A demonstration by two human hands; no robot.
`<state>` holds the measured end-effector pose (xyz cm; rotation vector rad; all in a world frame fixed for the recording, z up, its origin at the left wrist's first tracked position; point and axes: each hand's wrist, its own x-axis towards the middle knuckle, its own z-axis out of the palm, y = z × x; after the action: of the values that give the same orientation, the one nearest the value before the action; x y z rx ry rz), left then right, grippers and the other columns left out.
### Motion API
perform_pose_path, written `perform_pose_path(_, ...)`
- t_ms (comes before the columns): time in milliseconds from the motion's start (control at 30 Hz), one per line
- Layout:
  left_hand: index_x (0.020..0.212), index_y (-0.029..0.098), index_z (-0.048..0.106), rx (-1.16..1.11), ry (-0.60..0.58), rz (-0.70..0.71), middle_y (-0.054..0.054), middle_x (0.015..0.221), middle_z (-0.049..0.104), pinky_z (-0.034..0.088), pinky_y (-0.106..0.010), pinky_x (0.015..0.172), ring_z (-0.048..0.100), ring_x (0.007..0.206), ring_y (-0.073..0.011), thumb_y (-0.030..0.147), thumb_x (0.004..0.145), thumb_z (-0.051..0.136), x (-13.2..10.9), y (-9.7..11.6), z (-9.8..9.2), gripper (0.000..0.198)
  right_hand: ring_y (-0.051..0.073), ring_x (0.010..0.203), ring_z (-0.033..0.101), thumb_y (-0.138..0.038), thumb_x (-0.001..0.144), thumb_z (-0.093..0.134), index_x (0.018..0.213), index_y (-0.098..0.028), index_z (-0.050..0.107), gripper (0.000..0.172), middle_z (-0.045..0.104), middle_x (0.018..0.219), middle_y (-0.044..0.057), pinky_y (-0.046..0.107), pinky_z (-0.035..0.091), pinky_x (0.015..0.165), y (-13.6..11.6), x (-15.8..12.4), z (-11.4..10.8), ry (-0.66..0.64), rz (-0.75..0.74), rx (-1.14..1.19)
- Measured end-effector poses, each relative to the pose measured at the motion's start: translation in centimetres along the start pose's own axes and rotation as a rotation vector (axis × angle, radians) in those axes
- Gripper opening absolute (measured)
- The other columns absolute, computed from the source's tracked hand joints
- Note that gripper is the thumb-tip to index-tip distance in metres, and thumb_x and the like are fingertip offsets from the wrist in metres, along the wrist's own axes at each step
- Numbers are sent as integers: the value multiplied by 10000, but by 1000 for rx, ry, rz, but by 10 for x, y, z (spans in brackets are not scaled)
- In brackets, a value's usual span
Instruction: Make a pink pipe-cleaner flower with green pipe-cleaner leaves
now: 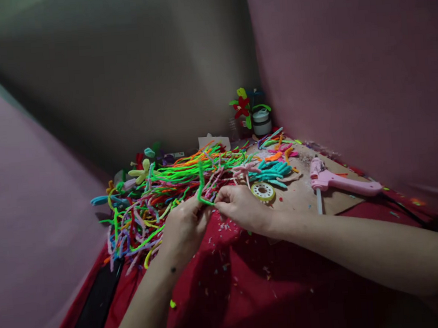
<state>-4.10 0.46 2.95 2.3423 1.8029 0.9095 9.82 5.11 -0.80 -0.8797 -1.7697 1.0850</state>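
Observation:
A bright green pipe cleaner [201,182] is bent at an angle, one part standing up and a short end pointing right. My left hand [186,225] is closed around it near the bend. The fingertips of my right hand [240,207] pinch together at the short end's tip. Just beyond both hands lies a wide heap of loose pipe cleaners [174,173] in green, orange, pink, red and other colours. Right of the heap rest a bundle of turquoise pipe-cleaner pieces [270,172] and a round yellow-rimmed spool [263,191], close to my right hand.
A pink glue gun [340,181] stands on a cardboard sheet [303,194] at the right, its cord running off right. Behind are a pipe-cleaner flower [241,106] and a lidded jar [262,122]. Scraps litter the red cloth [227,283]. A black strip [96,307] lies left.

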Motion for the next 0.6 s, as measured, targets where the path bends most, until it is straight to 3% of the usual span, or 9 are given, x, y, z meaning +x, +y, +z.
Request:
perform_pose_path(100,662,219,707,-197,3,-111,19,499,552,298,-215,511,433,487,-125,221,683,627,-1,3,-4,84,94,477,484,-133,724,517,605,-162,570,134,586,514,-5,216,343,504,2,0,2,-40,47,66)
perform_pose_path(267,653,223,710,-166,75,-109,4,547,599,326,-210,526,478,530,-132,197,669,620,-8,7,-6,95,61,340,345,-168,732,501,609,-168,539,129,563,469,-20,205,270,391,4,2,6,-154,167,300)
perform_pose_path(367,657,224,712,-200,76,-148,5,558,605,331,-213,532,475,536,-127,179,644,630,-10,8,-5,94,75,372,387,-127,709,493,605,-170,525,117,539,459,-22,207,289,413,0,0,5,-161,161,286)
perform_pose_path(467,669,191,705,-359,23,-320,2,565,599,329,-211,500,456,518,-113,226,646,646,-10,10,-6,72,97,477,460,-96,710,483,620,-169,528,125,532,511,-11,217,325,495,-5,-7,1,-78,-31,82)
perform_pose_path(600,474,136,588,-779,-82,-675,32,421,450,242,-194,395,332,398,-58,206,572,671,-9,13,-9,146,124,548,460,-127,774,451,707,-168,527,109,533,599,21,252,312,554,-6,-19,-1,7,-432,-311)
